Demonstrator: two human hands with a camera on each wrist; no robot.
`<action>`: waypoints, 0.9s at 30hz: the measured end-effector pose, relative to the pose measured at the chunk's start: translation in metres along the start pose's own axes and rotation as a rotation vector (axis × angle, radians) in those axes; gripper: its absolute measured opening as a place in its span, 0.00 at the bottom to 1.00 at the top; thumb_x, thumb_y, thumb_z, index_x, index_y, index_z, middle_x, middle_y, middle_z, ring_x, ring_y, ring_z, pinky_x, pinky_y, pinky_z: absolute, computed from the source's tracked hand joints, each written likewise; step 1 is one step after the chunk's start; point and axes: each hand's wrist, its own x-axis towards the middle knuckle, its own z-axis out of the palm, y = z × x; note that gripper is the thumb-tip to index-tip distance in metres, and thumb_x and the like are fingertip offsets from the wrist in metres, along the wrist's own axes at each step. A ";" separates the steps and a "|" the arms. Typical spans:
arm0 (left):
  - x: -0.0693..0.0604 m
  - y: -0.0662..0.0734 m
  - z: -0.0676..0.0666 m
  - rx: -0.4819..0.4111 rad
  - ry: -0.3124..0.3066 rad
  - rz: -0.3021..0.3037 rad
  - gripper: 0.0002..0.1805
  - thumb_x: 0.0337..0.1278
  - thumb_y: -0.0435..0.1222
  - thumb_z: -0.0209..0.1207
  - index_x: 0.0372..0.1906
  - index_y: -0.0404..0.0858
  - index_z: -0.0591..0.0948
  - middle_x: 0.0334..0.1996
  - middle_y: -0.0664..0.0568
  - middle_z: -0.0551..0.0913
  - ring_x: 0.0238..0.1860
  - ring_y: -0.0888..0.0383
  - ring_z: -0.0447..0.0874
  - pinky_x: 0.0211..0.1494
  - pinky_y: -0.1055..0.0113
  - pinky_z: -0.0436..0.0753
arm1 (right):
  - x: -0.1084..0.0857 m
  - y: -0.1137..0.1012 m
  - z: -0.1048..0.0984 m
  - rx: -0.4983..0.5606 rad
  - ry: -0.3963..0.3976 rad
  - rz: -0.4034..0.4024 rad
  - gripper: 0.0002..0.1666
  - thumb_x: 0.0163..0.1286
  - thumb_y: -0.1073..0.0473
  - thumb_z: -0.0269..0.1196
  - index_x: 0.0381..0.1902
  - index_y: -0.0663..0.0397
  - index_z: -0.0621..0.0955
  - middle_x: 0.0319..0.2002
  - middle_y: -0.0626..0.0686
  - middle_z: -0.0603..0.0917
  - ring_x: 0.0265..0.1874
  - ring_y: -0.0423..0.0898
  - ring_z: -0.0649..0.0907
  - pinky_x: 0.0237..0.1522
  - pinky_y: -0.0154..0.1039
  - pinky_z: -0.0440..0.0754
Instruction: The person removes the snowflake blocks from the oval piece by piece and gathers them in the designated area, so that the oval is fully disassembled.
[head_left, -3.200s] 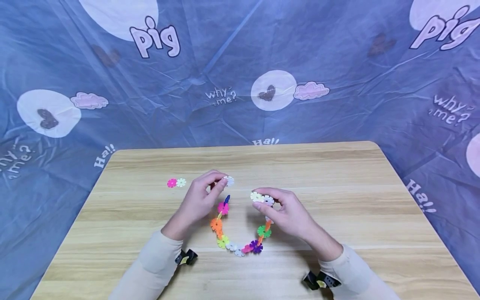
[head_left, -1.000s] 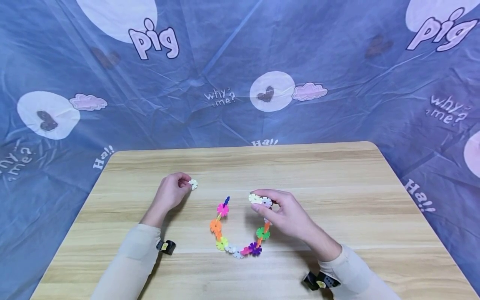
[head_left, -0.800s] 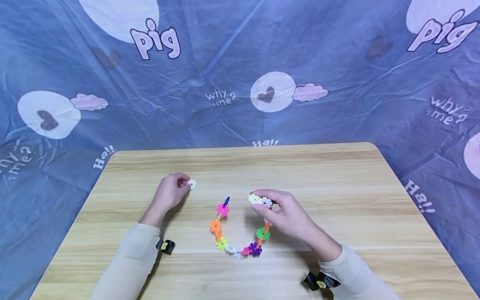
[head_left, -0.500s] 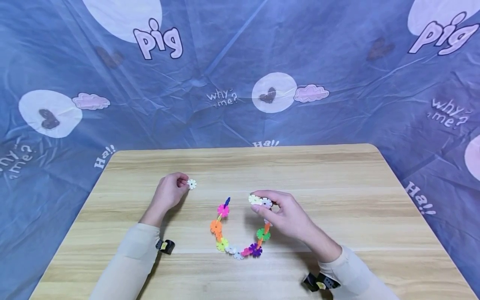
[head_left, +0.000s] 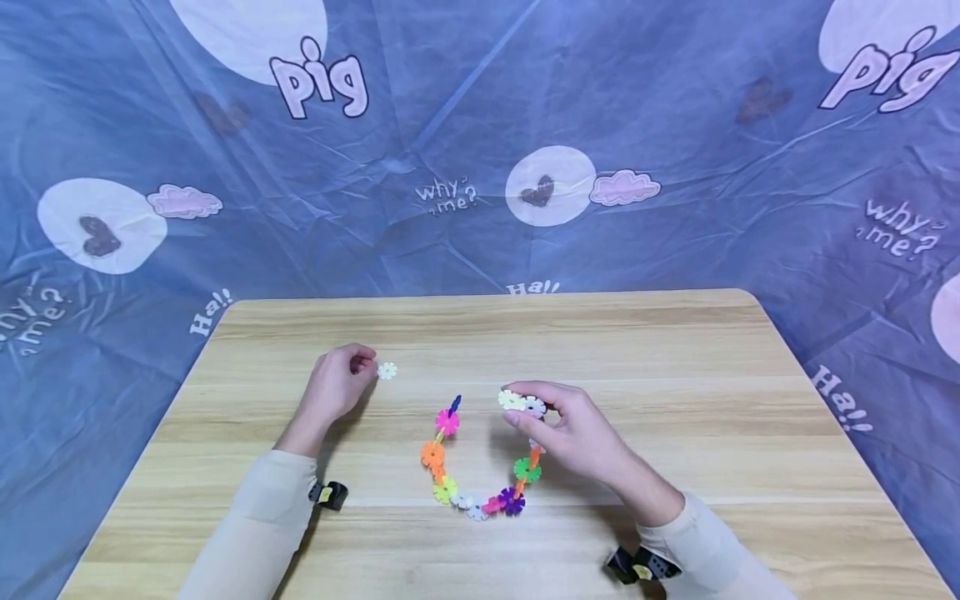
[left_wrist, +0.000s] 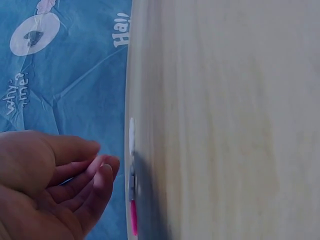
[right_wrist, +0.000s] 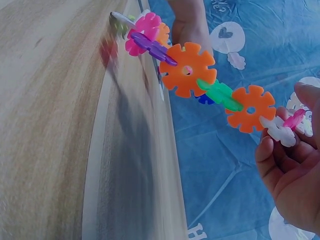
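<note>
Near the table's left side my left hand [head_left: 337,387] hovers with loosely bent fingers, holding nothing. Just beyond its fingertips lies a white snowflake disc [head_left: 387,371]. In the left wrist view that white disc [left_wrist: 132,135] stands edge-on in a line with a pale disc [left_wrist: 131,185] and a pink disc [left_wrist: 133,217]; the head view hides those two behind the hand. My right hand [head_left: 581,429] pinches the pale upper end of a chain of colourful snowflake discs [head_left: 432,454]. The chain hangs in a U, its blue end [head_left: 454,406] free on the left.
A wooden table [head_left: 720,358] spreads under both hands. Behind it hangs a blue printed cloth [head_left: 420,108]. Black wrist cameras are strapped on both sleeves, the left camera [head_left: 330,496] and the right camera [head_left: 641,565] hanging low by the table.
My left hand has carried a white disc from the middle to the left, beside the pink and pale discs, and now its fingers are off it. The right hand keeps its grip nearly unmoved.
</note>
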 end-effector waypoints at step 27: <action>-0.026 0.053 0.026 -0.200 -0.118 0.397 0.11 0.70 0.31 0.68 0.53 0.32 0.88 0.42 0.50 0.91 0.43 0.57 0.88 0.51 0.65 0.89 | -0.003 0.001 -0.002 0.007 0.003 0.009 0.19 0.76 0.57 0.71 0.61 0.55 0.87 0.48 0.52 0.92 0.30 0.37 0.80 0.30 0.37 0.84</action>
